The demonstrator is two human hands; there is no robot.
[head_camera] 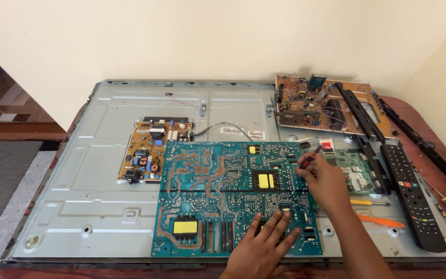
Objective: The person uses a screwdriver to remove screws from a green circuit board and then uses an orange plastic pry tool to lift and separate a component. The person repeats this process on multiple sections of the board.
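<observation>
Head view, two hands (261,248), four circuit boards (233,196)

Metal television back panel (104,206) on table (414,111)

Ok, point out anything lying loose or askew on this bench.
The large teal circuit board lies loose on the metal back panel, overlapping the mounted brown board. The left hand presses it flat; the right hand holds a red-handled tool to it. Another brown board rests tilted at the panel's far corner.
</observation>
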